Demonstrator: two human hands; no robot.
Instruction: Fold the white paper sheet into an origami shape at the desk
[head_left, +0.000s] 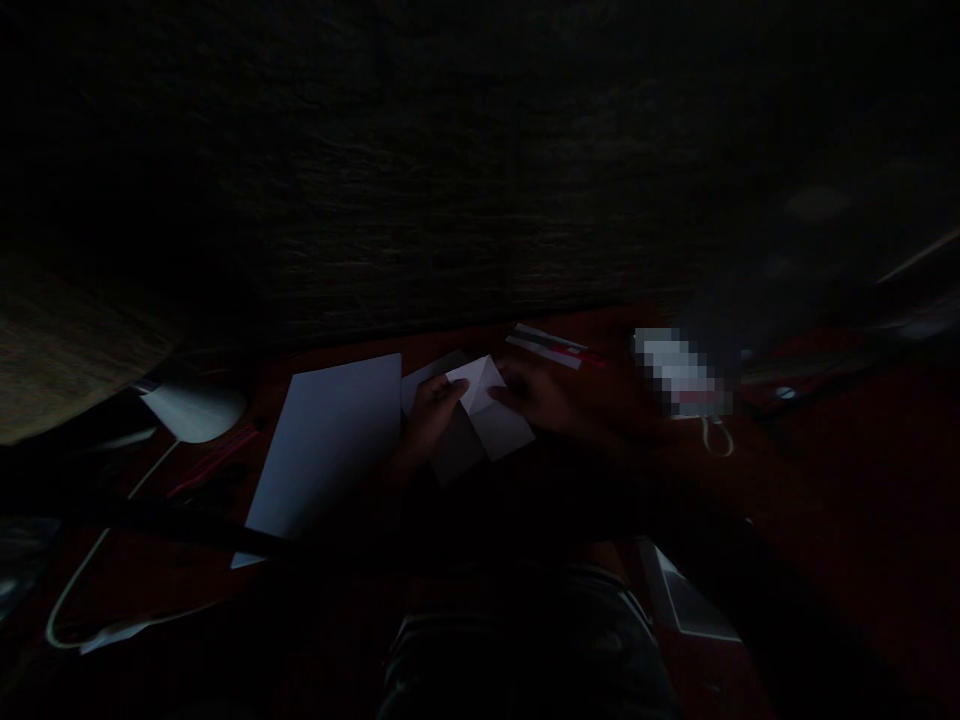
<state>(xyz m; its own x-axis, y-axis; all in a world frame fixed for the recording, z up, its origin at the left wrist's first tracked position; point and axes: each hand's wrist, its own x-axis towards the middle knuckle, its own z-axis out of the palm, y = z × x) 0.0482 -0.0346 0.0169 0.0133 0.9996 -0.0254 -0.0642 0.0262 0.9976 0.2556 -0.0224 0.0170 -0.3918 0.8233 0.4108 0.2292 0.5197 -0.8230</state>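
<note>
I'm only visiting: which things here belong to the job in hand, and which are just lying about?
In the job:
creased white paper, held by
left hand and right hand

Seemingly just lying about:
large white sheet, left of the hands
pale strips, just beyond the right hand
white rounded object and pale cable, far left
pixelated item, right; too obscured to name

Dim light — dark wall behind reddish tabletop.
</note>
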